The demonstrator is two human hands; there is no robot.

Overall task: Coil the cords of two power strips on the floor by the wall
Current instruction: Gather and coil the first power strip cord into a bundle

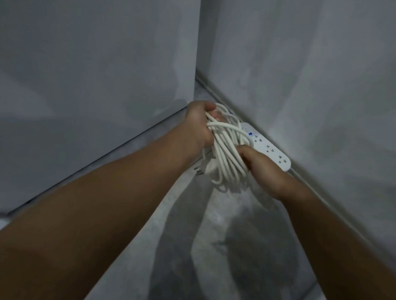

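White cord (226, 151), looped into a loose bundle of many strands, hangs between our two hands above the floor (188, 240). Our left hand (199, 122) grips the top of the loops, fingers curled round them with the fingertips showing through the strands. Our right hand (260, 166) closes on the bundle lower down, on its right side, thumb laid over the outer strands. The loops sag below both hands, and a white plug (208, 168) hangs at the lower left of the bundle, its prongs blurred. Just behind the cord lies a white strip (272, 150), flat on the floor and close along the foot of the right wall (320, 75), sockets facing up and a small blue light (250, 134) at its far end. The strands hide part of that end, so we cannot tell where the cord joins it. We see only this one strip. A second grey wall (94, 66) stands to the left, meeting the floor near the left hand.
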